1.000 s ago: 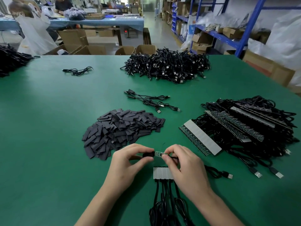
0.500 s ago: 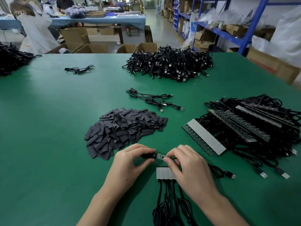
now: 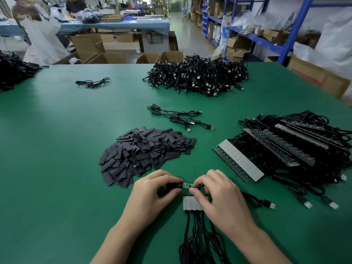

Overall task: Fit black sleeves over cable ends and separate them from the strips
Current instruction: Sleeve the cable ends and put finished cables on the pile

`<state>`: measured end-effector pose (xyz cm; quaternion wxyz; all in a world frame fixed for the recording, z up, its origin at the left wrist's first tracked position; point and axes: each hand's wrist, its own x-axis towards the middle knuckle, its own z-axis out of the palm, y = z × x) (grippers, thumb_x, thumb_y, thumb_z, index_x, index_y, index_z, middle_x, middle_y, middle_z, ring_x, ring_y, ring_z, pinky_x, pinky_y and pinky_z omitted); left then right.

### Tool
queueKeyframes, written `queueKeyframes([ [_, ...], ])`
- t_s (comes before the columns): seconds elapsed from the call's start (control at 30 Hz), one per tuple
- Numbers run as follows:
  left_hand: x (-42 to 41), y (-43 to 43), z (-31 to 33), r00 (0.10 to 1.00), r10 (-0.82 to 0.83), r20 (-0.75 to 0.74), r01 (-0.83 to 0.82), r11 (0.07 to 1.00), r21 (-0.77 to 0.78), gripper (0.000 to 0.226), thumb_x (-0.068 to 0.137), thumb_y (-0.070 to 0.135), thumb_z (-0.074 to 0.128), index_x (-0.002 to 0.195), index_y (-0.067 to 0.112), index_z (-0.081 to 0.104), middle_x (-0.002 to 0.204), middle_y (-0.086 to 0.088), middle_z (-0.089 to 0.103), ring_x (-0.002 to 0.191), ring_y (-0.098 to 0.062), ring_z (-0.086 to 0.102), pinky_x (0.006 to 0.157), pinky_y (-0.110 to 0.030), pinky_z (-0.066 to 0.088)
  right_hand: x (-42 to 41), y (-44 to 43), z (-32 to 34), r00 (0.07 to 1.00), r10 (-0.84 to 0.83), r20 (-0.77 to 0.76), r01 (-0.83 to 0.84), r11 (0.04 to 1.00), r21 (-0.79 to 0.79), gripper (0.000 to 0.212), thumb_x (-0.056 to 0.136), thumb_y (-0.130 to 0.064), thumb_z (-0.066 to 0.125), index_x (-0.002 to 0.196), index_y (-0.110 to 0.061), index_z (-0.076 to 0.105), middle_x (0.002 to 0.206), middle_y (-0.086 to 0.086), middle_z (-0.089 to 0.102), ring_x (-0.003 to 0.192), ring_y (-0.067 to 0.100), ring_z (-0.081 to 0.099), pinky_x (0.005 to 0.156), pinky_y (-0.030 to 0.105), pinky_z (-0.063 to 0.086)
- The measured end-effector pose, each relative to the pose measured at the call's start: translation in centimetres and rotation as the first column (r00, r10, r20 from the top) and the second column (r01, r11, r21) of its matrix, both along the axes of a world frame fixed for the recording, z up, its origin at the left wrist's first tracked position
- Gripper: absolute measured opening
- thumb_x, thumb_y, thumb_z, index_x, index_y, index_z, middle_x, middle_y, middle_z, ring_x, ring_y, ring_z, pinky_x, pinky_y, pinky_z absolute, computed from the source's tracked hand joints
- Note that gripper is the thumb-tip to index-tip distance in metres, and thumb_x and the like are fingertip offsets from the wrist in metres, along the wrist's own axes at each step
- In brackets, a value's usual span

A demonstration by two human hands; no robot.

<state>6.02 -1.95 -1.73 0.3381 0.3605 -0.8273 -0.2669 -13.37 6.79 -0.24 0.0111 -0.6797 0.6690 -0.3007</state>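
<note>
My left hand [image 3: 152, 195] pinches a black sleeve [image 3: 172, 185] whose mouth meets the small green board end [image 3: 187, 185] of a cable. My right hand [image 3: 219, 199] pinches that board's other end, where the black cable leaves it. Just below my fingers lies a short grey strip [image 3: 190, 202] with several black cables [image 3: 194, 237] running toward me. A heap of loose black sleeves [image 3: 144, 151] lies beyond my left hand.
Stacked strips with attached cables [image 3: 285, 149] fill the right side of the green table [image 3: 57, 149]. Three loose cables [image 3: 179, 119] lie in the middle, a big cable pile [image 3: 198, 77] at the back, another pile [image 3: 13, 71] far left. People and boxes stand beyond the table.
Both hands have stayed in place over the strip. The sleeve in my left hand has edged slightly onto the green board end.
</note>
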Motion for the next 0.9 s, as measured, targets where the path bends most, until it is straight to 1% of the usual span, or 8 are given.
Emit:
queueKeyframes([
  [0.13, 0.09, -0.09, 0.02, 1.000, 0.003, -0.019, -0.002, 0.999, 0.048, 0.020, 0.085, 0.025, 0.084, 0.103, 0.033, 0.081, 0.102, 0.022, 0.070, 0.095, -0.003, 0.069, 0.083, -0.022, 0.054, -0.11, -0.03, 0.10, 1.000, 0.009, 0.006, -0.009, 1.000, 0.015, 0.011, 0.092, -0.033, 0.073, 0.093, -0.023, 0.070, 0.083, -0.021, 0.039, 0.079, 0.002, 0.041, 0.071, 0.019, 0.039],
  [0.3, 0.04, -0.11, 0.11, 0.999, -0.029, -0.021, 0.030, 0.997, 0.074, 0.019, 0.088, 0.023, 0.081, 0.106, 0.030, 0.081, 0.104, 0.021, 0.068, 0.097, -0.003, 0.068, 0.085, -0.013, 0.049, -0.15, -0.06, 0.17, 1.000, 0.012, 0.006, -0.012, 1.000, 0.019, 0.011, 0.090, -0.032, 0.076, 0.092, -0.022, 0.072, 0.082, -0.021, 0.039, 0.078, 0.001, 0.041, 0.071, 0.016, 0.038],
  [0.47, -0.03, 0.02, 0.13, 0.998, -0.064, 0.012, 0.064, 0.997, 0.049, 0.020, 0.088, 0.025, 0.080, 0.108, 0.028, 0.081, 0.102, 0.022, 0.066, 0.097, -0.002, 0.067, 0.087, -0.016, 0.051, -0.30, -0.07, 0.08, 1.000, 0.013, 0.002, -0.013, 1.000, 0.026, 0.012, 0.090, -0.034, 0.075, 0.092, -0.023, 0.072, 0.082, -0.021, 0.041, 0.078, 0.001, 0.043, 0.071, 0.017, 0.041],
  [0.53, -0.10, 0.02, 0.15, 0.997, -0.074, 0.021, 0.074, 0.996, 0.042, 0.021, 0.088, 0.025, 0.080, 0.108, 0.028, 0.081, 0.101, 0.023, 0.065, 0.097, -0.001, 0.067, 0.087, -0.014, 0.050, -0.34, -0.09, 0.03, 1.000, 0.010, 0.004, -0.010, 0.999, 0.032, 0.012, 0.091, -0.035, 0.074, 0.093, -0.024, 0.072, 0.082, -0.021, 0.042, 0.078, 0.001, 0.044, 0.070, 0.018, 0.043],
  [0.67, -0.10, -0.01, 0.16, 0.996, -0.089, 0.027, 0.088, 0.996, 0.034, 0.021, 0.088, 0.025, 0.080, 0.109, 0.028, 0.081, 0.102, 0.023, 0.065, 0.097, 0.000, 0.066, 0.086, -0.011, 0.048, -0.28, -0.11, 0.04, 1.000, -0.004, 0.004, 0.004, 0.999, 0.032, 0.012, 0.090, -0.036, 0.075, 0.092, -0.025, 0.071, 0.083, -0.021, 0.046, 0.078, 0.001, 0.045, 0.070, 0.018, 0.043],
  [0.8, -0.09, 0.01, 0.12, 0.995, -0.097, 0.033, 0.096, 0.995, 0.033, 0.020, 0.089, 0.025, 0.079, 0.108, 0.027, 0.081, 0.102, 0.022, 0.065, 0.097, 0.000, 0.066, 0.086, -0.011, 0.048, -0.25, -0.07, -0.05, 1.000, -0.007, 0.011, 0.007, 0.999, 0.046, 0.012, 0.090, -0.037, 0.074, 0.092, -0.025, 0.072, 0.082, -0.021, 0.047, 0.078, 0.001, 0.046, 0.070, 0.018, 0.044],
  [0.9, -0.04, -0.01, 0.07, 0.993, -0.112, 0.044, 0.110, 0.993, 0.043, 0.020, 0.091, 0.029, 0.076, 0.110, 0.028, 0.080, 0.103, 0.021, 0.066, 0.098, 0.001, 0.065, 0.088, -0.011, 0.047, -0.52, -0.15, -0.26, 0.999, -0.016, 0.029, 0.014, 0.998, 0.069, 0.014, 0.093, -0.039, 0.071, 0.097, -0.025, 0.073, 0.085, -0.020, 0.049, 0.081, 0.002, 0.048, 0.072, 0.020, 0.045],
])
